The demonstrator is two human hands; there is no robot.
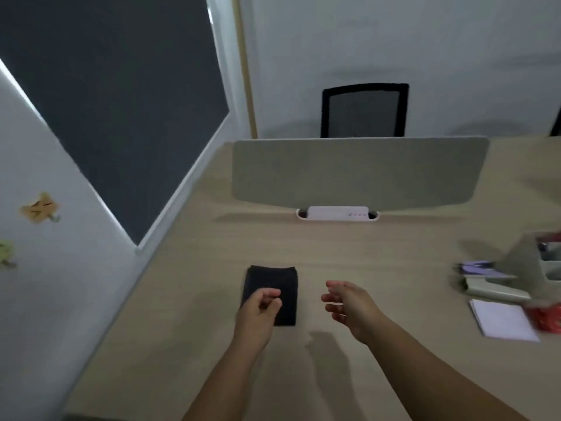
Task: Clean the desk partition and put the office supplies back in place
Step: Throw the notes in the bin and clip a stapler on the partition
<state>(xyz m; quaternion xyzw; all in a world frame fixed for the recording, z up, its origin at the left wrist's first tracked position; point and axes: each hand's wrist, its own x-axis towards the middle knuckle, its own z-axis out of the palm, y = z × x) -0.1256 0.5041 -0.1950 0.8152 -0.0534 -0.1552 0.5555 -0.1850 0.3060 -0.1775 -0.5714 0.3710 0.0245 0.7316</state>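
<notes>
Head view: a folded dark cloth [274, 291] is seen flat on the surface [194, 299], left hand [261, 308] loosely curled over it, nothing gripped. Right hand [346, 302] hovers open. Partition [358, 171] seemingly unwiped; supplies [501, 302] remain at right.

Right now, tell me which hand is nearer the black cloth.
Left. The left hand is over the black cloth, fingers curled; the right hand hovers beside it, apart.
</notes>
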